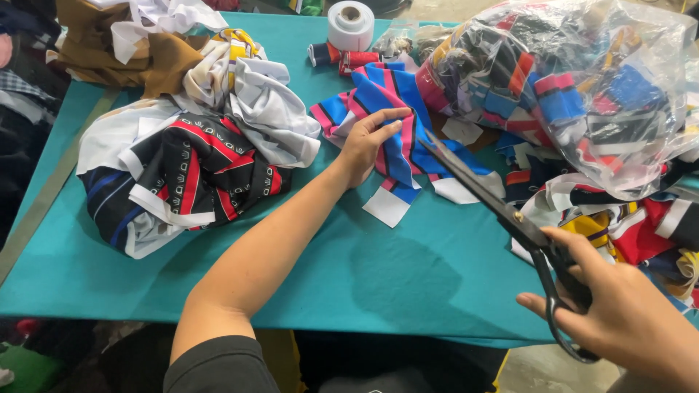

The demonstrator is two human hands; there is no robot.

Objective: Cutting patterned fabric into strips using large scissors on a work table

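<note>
In the head view, the left hand (368, 145) lies flat with fingers spread on a striped blue, pink and black cloth (397, 120), pinning it to the teal counter (378, 276). The right hand (630, 313) is clenched through the handles of black scissors (502, 207), whose closed blades point up-left, their tip just right of the left hand's fingers and over the cloth. Between the two hands and toward the near edge, the counter lies bare. Left of the left arm sits a heap of black, red and white fabric (189, 167), close to the counter's left edge. Right of the cloth, a clear bag (582, 80) of scraps bulges above the right hand. Beyond the left hand stands a white tape roll (351, 25).
</note>
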